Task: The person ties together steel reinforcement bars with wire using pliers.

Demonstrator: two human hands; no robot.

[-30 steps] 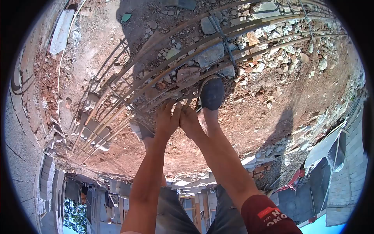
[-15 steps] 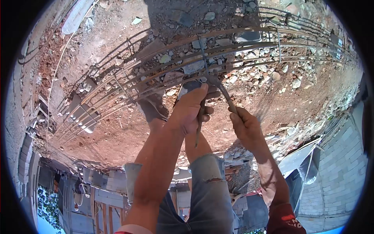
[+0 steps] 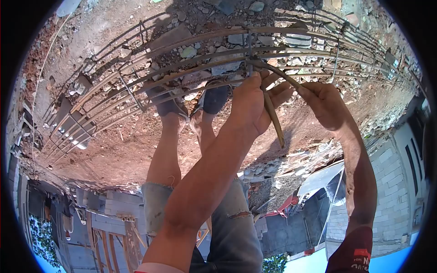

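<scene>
A long cage of thin reinforcing bars (image 3: 209,57) spans the view above the ground, with square stirrups (image 3: 336,57) crossing it. A pair of worn pincers (image 3: 280,71) has its jaws against the cage by a stirrup near the middle. My right hand (image 3: 325,104) is closed on the end of one handle, out to the right. My left hand (image 3: 250,102) is just under the cage, with the other handle running between palm and fingers. That handle's end sticks out below. Any tie wire at the jaws is too small to make out.
Both feet in dark shoes (image 3: 215,98) stand below the cage. Broken stone and rubble (image 3: 223,59) lie beneath the bars on reddish soil (image 3: 123,157). A grey block wall (image 3: 384,177) rises at right, and wooden posts (image 3: 105,245) show at lower left.
Both hands and the pincers have moved up and right in view. My right hand has swung farther out, and the handles stand wider apart. The view has shifted.
</scene>
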